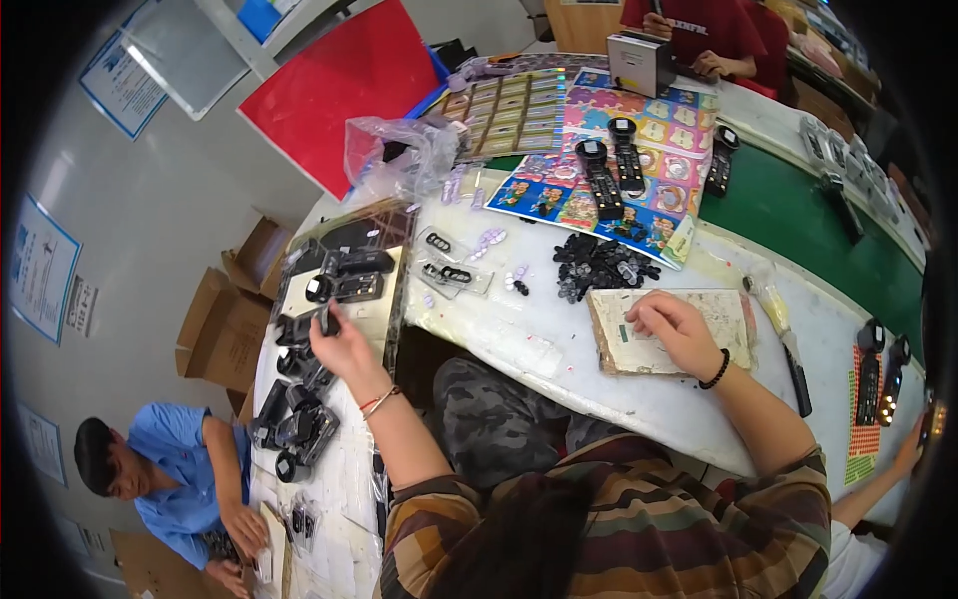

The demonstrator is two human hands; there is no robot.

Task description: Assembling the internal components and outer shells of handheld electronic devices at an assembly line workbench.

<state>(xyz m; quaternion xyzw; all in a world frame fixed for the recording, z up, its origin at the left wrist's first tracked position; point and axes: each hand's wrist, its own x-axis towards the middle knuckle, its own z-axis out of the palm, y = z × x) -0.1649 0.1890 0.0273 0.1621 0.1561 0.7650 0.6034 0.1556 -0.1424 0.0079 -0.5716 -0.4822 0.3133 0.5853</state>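
On the left side table, my left hand (346, 347) closes around a black handheld device (329, 319) at the edge of a group of similar ones. The fingers partly hide it. My right hand (675, 329) is over a worn, pale board (617, 349), its fingers curled together; whatever they may hold cannot be made out. Just beyond the board lies a heap of small black parts (599, 268). Left of the heap, black oval parts (454, 275) rest on clear plastic pieces.
Two black devices (602, 183) lie on colourful printed sheets (534, 185). A yellow-and-black handled tool (788, 344) is right of the board. Another person in blue (190, 469) works at lower left; one in red (718, 35) sits across. A green strip (788, 225) crosses behind the table.
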